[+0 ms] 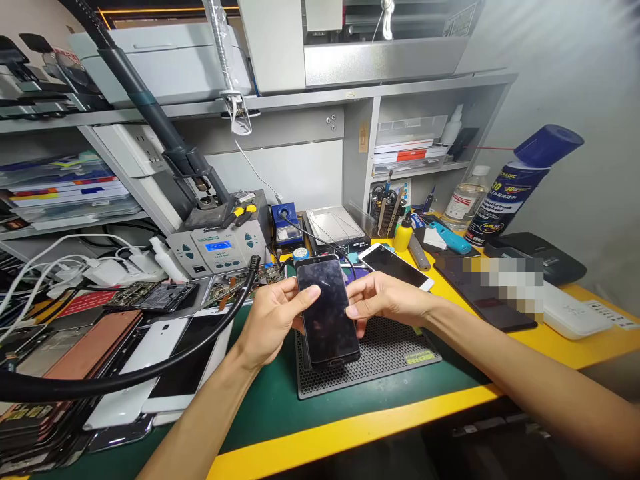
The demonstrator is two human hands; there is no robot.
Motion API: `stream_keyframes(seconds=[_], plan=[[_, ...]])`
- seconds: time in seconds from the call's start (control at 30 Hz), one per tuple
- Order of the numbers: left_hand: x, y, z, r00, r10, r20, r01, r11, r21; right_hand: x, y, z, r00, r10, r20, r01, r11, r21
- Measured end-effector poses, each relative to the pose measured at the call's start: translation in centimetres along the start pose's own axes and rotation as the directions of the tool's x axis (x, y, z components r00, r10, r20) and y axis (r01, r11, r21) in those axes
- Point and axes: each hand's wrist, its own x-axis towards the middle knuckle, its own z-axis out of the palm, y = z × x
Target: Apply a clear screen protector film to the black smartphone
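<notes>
At the rear of the bench, a black mesh holder [382,225] contains brushes and slim metal tools, standing upright. Right of it, a clear bottle [466,199] with a white cap holds colourless liquid. Above, the right shelf compartment [376,133] contains stacked clear plastic boxes and a white squeeze bottle [453,125].

The left hand [274,315] is closed on the left edge of a smartphone [330,323], thumb laid on the glass, fingers curled behind. The right hand [379,299] grips the opposite edge between thumb and bent fingers.

The smartphone is over a grey perforated mat [395,353], screen towards the person and slightly tilted; contact between its lower end and the mat cannot be determined. Its screen is dark, with smudges and a small bright reflection near the top. An oval button is at the lower end.
</notes>
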Motion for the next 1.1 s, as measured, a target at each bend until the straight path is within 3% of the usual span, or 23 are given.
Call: stream_keyframes(seconds=[0.23, 0.43, 0.67, 0.83, 0.97, 1.1], plan=[[-0.3, -0.4, 0.4, 0.992, -0.059, 0.110, 0.056, 0.998, 0.024, -0.3, -0.6, -0.9, 0.971, -0.149, -0.187, 0.154, 0.988, 0.013], [-0.2, -0.5, 0.3, 0.984, -0.094, 0.151, 0.096, 0.995, -0.008, -0.3, -0.7, -1.1, 0.952, -0.235, -0.195, 0.239, 0.971, -0.002], [-0.1, -0.3, 0.2, 0.973, -0.118, 0.199, 0.133, 0.989, -0.061, 0.0, -0.5, -1.4, 0.949, -0.176, -0.261, 0.194, 0.980, 0.042], [0.3, -0.9, 0.3, 0.972, -0.181, 0.149, 0.203, 0.967, -0.151, 0.3, -0.5, -1.3, 0.933, -0.116, -0.341, 0.172, 0.975, 0.141], [0.4, -1.2, 1.2, 0.964, -0.195, 0.183, 0.253, 0.885, -0.391, 0.5, -0.6, -1.5, 0.896, -0.100, -0.433, 0.207, 0.956, 0.208], [0.3, -1.4, 1.9, 0.878, -0.275, 0.392, 0.451, 0.748, -0.487, 0.6, -0.7, -1.7, 0.851, -0.121, -0.512, 0.251, 0.949, 0.192]])
